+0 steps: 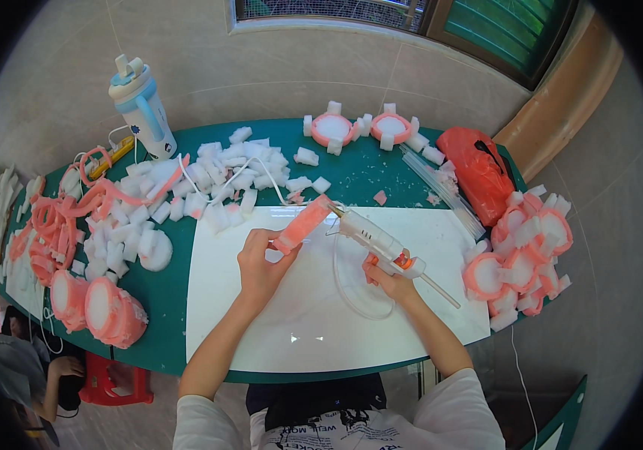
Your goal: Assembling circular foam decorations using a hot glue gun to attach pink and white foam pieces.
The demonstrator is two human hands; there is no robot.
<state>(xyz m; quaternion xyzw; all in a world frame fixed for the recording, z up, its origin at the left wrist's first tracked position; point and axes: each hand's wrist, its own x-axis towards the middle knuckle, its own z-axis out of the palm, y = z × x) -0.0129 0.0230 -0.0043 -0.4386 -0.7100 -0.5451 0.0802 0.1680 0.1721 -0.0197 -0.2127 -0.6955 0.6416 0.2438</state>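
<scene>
Left hand point(260, 264): fingers closed around the lower end of a pink foam strip point(303, 223), strip angled up toward 1 o'clock, top end near the far edge of the white sheet point(291, 330).

Right hand point(387, 279): clenched on the grip of a white glue gun point(372, 238) with orange trigger. Nozzle points toward 10 o'clock, tip touching or just beside the strip's upper end; can't tell which. Clear glue stick pokes out the back toward 4 o'clock. Thin cord loops over the sheet between the two forearms.

Both hands work over the sheet's centre, on a green table point(164, 300).

Room: the sheet is bare from 5 to 7 o'clock of the hands, out to the near table edge. At 10–11 o'clock, a heap of white foam blocks point(224, 180) just beyond the sheet's far-left corner. At 3 o'clock, a stack of pink-rimmed foam rings point(524, 255) just beside the sheet's right edge. At 1 o'clock, a red bag point(479, 169) and a bundle of clear glue sticks point(441, 184). At 9 o'clock, pink-rimmed discs point(104, 307) near the left table edge, well apart from the hands. Water bottle point(141, 109) at 11 o'clock, by the far edge.
</scene>
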